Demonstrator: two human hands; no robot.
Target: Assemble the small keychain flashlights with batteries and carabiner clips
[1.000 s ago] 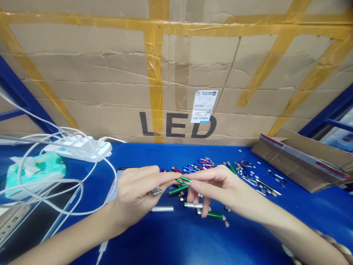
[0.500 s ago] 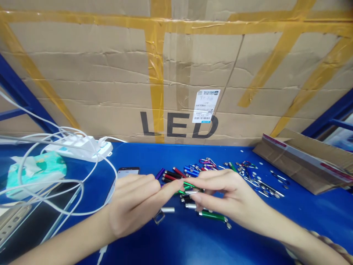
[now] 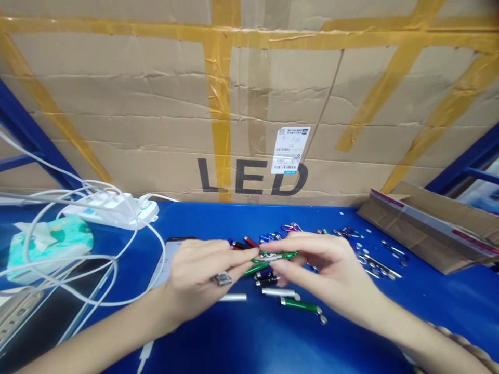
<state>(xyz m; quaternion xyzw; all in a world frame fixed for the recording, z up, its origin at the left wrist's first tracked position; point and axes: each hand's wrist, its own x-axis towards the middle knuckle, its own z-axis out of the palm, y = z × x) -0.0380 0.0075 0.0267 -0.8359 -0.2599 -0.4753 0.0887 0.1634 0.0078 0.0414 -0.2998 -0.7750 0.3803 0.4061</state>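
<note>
My left hand (image 3: 202, 275) and my right hand (image 3: 327, 265) meet at the fingertips over a pile of small torches. Between them is a green carabiner (image 3: 277, 255) with a silvery middle, its two ends pinched by thumbs and forefingers. From the curled fingers of my left hand pokes a small shiny metal piece (image 3: 222, 279), whose kind I cannot make out. Under the hands lie slim metal torches, among them a green torch (image 3: 300, 305), a silver torch (image 3: 278, 292) and a black torch (image 3: 266, 281). My fingers hide part of the pile.
Loose carabiners and small metal parts (image 3: 380, 266) lie to the right, before an open cardboard box (image 3: 429, 228). At left are a phone (image 3: 166, 259), looping white cables, a power strip (image 3: 113, 208) and a tissue pack (image 3: 50, 246). A big taped carton (image 3: 156, 114) stands behind.
The green carabiner now shows between my fingertips. My left hand has turned and shifted slightly right, bringing the metal piece into clearer view. My right hand has closed in a little.
</note>
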